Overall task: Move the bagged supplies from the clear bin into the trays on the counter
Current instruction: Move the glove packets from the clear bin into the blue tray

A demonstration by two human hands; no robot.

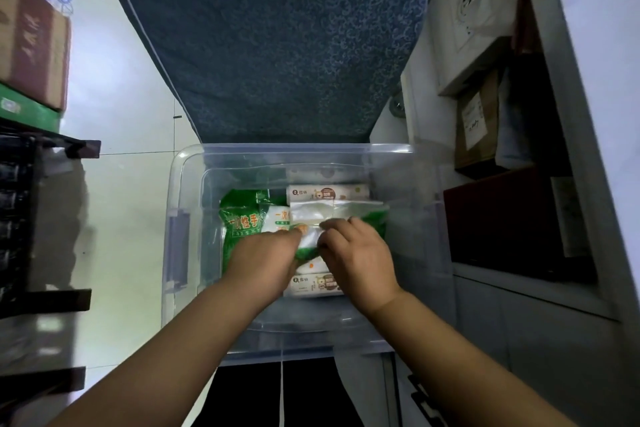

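A clear plastic bin [183, 184] stands on the floor below me, holding several bagged supplies. A green printed bag [239, 222] lies at its left. White tissue-style packs [327, 192] sit at the back and front. My left hand [263, 260] and my right hand [356, 253] both reach into the bin and pinch a clear-and-green zip bag [311, 239] between them. No trays or counter are in view.
A blue patterned cushion [270, 38] leans behind the bin. Cardboard boxes [31, 42] and a dark rack [20, 218] stand at the left. A white shelf unit [568, 114] with paper bags and boxes fills the right side. The floor is pale tile [121, 201].
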